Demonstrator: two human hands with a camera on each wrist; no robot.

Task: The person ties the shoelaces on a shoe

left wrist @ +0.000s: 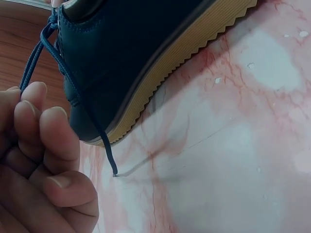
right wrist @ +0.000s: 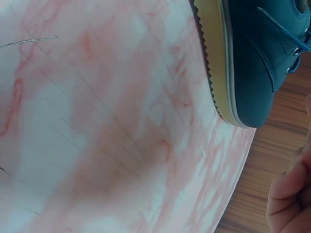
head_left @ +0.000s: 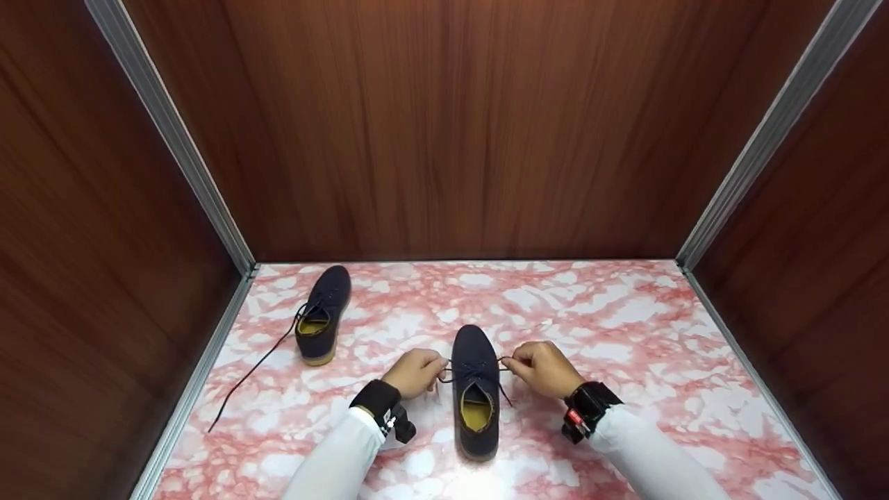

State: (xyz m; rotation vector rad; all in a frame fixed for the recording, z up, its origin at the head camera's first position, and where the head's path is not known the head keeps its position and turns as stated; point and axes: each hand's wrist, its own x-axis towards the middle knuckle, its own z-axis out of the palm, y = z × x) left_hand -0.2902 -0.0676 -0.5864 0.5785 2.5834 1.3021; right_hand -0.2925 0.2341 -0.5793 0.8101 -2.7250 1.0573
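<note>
A dark blue shoe [head_left: 471,347] with a yellow insole and tan ribbed sole stands upright between the two hands, toe pointing away. At its left side the left hand [head_left: 417,373] pinches a loop of the dark shoelace [left wrist: 31,68] between thumb and fingertips. On the opposite side the right hand [head_left: 545,368] pinches lace drawn out from the eyelets. Both strands stretch sideways from a knot over the shoe's front. In the left wrist view, a loose lace end hangs down past the sole. Only part of the right hand shows in the right wrist view.
A second dark blue shoe [head_left: 333,292] stands at the back left, one long lace [head_left: 257,368] trailing toward the front left. Brown wood-grain panels [head_left: 458,132] with grey metal edging enclose the red-and-white marbled surface [head_left: 625,326] at the back and both sides.
</note>
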